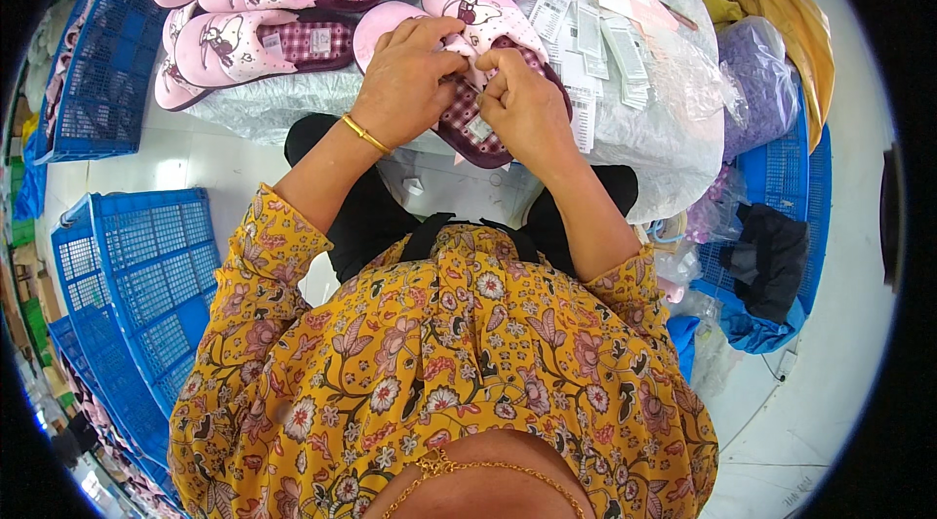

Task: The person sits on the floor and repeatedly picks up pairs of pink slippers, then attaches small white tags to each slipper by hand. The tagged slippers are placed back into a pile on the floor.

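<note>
A pair of pink slippers (485, 10) with a dog print and dark plaid insoles lies at the table's near edge, toes pointing away. My left hand (408, 72) is closed at the opening of the pair, its fingertips pinching the rim of the upper. Close beside it, my right hand (527, 107) is also closed, thumb and forefinger pressed together over the insole. Whatever is between the right fingertips is too small to make out. A small pale label (479, 129) shows on the insole below the fingers.
Several more pink slippers (239, 46) are piled at the left of the plastic-covered table (673, 153). Printed paper labels (586, 31) lie spread to the right. Blue crates (146, 265) stand at the left; another blue crate (800, 182) holds bags and a dark cloth (771, 256) at the right.
</note>
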A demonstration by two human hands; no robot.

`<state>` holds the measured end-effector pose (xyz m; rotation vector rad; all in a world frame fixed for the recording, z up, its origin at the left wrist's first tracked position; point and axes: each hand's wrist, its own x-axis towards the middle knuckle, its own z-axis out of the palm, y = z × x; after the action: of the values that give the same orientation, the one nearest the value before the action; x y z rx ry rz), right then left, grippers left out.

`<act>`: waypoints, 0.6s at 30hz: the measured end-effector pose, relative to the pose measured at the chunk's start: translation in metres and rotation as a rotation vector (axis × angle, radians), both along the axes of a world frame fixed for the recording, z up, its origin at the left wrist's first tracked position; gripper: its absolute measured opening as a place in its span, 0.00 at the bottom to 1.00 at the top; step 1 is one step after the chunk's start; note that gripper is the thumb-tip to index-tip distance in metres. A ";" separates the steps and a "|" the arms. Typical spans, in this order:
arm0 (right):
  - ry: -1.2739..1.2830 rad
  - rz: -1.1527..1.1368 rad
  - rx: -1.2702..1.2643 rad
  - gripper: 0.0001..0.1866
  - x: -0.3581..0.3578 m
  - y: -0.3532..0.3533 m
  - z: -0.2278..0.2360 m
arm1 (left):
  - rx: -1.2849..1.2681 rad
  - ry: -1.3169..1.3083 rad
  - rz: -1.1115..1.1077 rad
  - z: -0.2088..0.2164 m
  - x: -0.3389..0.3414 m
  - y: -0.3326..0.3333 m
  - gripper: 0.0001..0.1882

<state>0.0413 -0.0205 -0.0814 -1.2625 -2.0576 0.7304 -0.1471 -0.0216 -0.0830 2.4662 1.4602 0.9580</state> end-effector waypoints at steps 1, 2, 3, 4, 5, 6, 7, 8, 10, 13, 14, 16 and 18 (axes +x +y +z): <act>-0.011 -0.002 0.004 0.18 0.000 0.000 0.000 | -0.001 -0.002 0.000 0.000 0.000 0.000 0.09; -0.013 0.000 0.019 0.18 -0.001 0.000 -0.001 | -0.002 -0.003 0.000 -0.001 0.000 0.000 0.09; -0.016 0.002 0.034 0.18 -0.001 0.001 -0.002 | -0.002 -0.005 0.001 -0.001 0.000 0.000 0.09; -0.018 0.004 0.049 0.18 -0.001 0.001 -0.003 | -0.002 -0.006 0.002 -0.001 0.000 0.000 0.09; -0.022 -0.008 0.051 0.17 -0.002 0.001 -0.004 | -0.002 -0.008 0.002 -0.002 0.000 0.000 0.09; -0.025 -0.020 0.053 0.17 -0.003 0.000 -0.004 | -0.002 -0.010 0.000 -0.002 0.000 0.000 0.09; -0.028 -0.031 0.056 0.17 -0.005 0.000 -0.004 | -0.001 -0.011 -0.001 -0.002 0.000 0.001 0.09; -0.057 -0.043 0.055 0.17 -0.005 0.001 -0.005 | -0.001 -0.013 -0.003 -0.003 -0.001 0.001 0.09; -0.116 -0.066 0.053 0.17 -0.006 0.001 -0.007 | -0.007 -0.008 -0.001 -0.004 -0.001 0.002 0.09; -0.077 -0.086 0.130 0.14 -0.010 0.000 -0.012 | -0.015 0.026 0.013 -0.004 0.000 0.003 0.09; -0.058 -0.102 0.159 0.14 -0.011 0.000 -0.014 | -0.019 0.042 0.019 -0.003 0.001 0.003 0.09; -0.018 -0.130 0.216 0.13 -0.013 -0.003 -0.015 | 0.010 0.079 0.027 -0.003 0.003 0.004 0.09; 0.000 -0.137 0.193 0.13 -0.013 -0.004 -0.015 | 0.024 0.113 0.032 -0.003 0.003 0.006 0.08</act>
<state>0.0280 -0.0242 -0.0965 -1.2771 -1.9667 0.4586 -0.1440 -0.0153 -0.0856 2.5599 1.5349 0.8592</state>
